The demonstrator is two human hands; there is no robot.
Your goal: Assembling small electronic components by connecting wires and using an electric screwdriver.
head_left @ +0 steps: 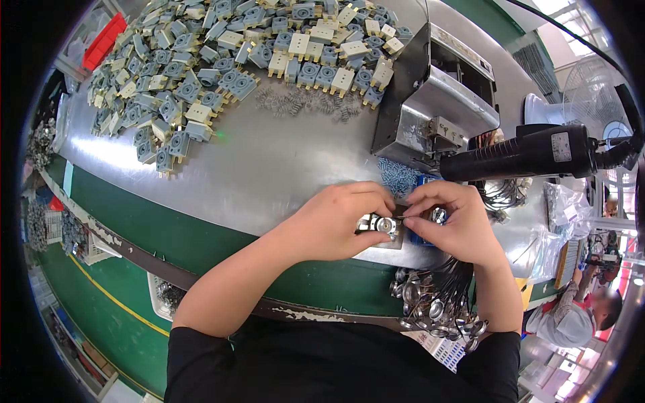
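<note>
My left hand (339, 218) is closed round a small block with a round silver metal top (383, 226), which sits near the table's front edge over a small metal plate (393, 243). The thumb and fingers of my right hand (463, 218) are pinched together just right of that block, on a thin, small piece (401, 217) too small to name. Under the right hand a blue holder (418, 236) with another shiny round part is partly hidden. A heap of small bluish screws (398, 178) lies just beyond both hands.
Many grey and cream plastic blocks (222, 67) are heaped at the far left, with loose springs (309, 103) before them. A metal box machine (443, 94) and a black electric screwdriver (524, 154) stand right. Wired metal discs (437, 310) hang over the front edge. Another person (571, 319) sits at right.
</note>
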